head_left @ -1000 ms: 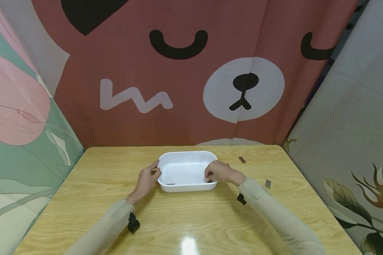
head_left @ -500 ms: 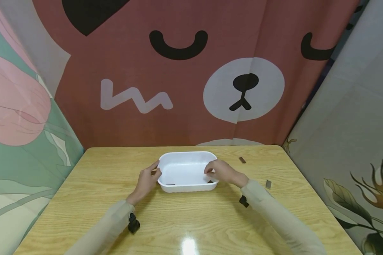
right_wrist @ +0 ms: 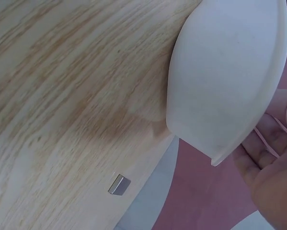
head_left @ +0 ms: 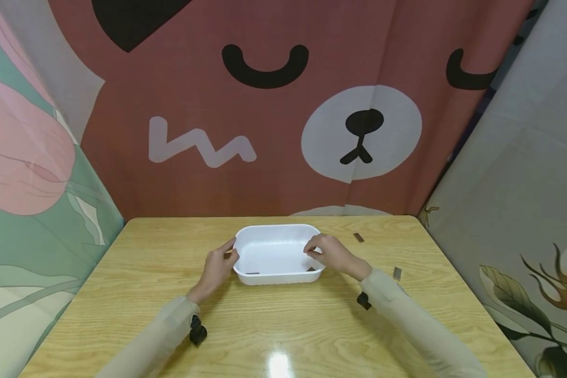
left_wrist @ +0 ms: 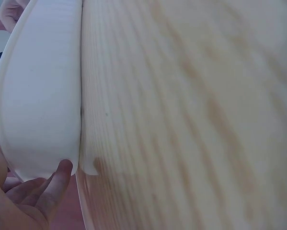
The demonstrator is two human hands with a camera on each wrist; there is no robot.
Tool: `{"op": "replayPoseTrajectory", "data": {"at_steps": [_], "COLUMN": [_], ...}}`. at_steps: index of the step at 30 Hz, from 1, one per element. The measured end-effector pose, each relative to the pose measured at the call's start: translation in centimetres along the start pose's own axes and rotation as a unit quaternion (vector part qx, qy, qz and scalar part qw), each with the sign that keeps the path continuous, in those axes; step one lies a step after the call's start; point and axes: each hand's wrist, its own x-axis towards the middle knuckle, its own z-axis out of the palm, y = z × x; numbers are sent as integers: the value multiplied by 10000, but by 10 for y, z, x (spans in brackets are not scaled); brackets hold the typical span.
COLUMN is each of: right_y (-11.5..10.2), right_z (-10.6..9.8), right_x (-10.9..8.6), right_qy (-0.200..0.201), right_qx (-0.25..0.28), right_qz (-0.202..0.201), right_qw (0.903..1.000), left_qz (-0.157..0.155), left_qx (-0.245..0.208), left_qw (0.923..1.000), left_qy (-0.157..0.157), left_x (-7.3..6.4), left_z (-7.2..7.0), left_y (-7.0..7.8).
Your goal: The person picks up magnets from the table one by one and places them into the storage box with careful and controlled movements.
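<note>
A white plastic basin (head_left: 279, 252) sits on the table, its rounded end also showing in the right wrist view. My left hand (head_left: 217, 266) grips its left end, with fingers against the outer wall in the left wrist view. Over the right end, my right hand (head_left: 333, 254) hangs with loosely bent fingers, and nothing shows between thumb and forefinger. Below those fingertips a small dark flat piece (head_left: 311, 269) lies inside the basin. Another thin dark piece (head_left: 252, 273) shows inside by the near wall, on the left, mostly hidden by the rim.
Right of the basin, a small brown rectangular piece (head_left: 358, 237) lies toward the table's back edge. A greyish rectangular piece (head_left: 397, 273) lies nearer, beside my right sleeve (head_left: 416, 320). Printed curtains (head_left: 193, 184) hang behind the wooden table (head_left: 179, 236) and at both sides.
My right hand has risen slightly and drawn a little right, its fingertips parting from the dark piece in the basin's right end. The left hand and the basin stay put.
</note>
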Motion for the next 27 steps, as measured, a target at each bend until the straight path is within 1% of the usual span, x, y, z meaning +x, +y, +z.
{"op": "replayPoseTrajectory", "data": {"at_steps": [8, 13, 16, 20, 23, 27], "right_y": [-2, -1, 0, 0, 0, 1], "right_z": [-4, -6, -9, -11, -14, -18], "right_x": [-3, -6, -8, -12, -14, -17], "right_qy": [102, 99, 177, 278, 289, 334], "right_qx": [39, 53, 92, 8, -45, 9], "right_qz": [109, 140, 151, 130, 110, 127], "right_qw": [9999, 9998, 9997, 9995, 9995, 9994], "left_qz": [81, 59, 3, -15, 9, 24], "left_qx": [-94, -138, -171, -162, -167, -160], "left_qw": [9999, 9999, 9998, 9999, 9999, 9999], "left_qy": [115, 82, 63, 31, 25, 21], "left_x": [0, 1, 0, 0, 0, 0], "left_z": [1, 1, 1, 0, -1, 0], "left_y": [0, 1, 2, 2, 1, 1]}}
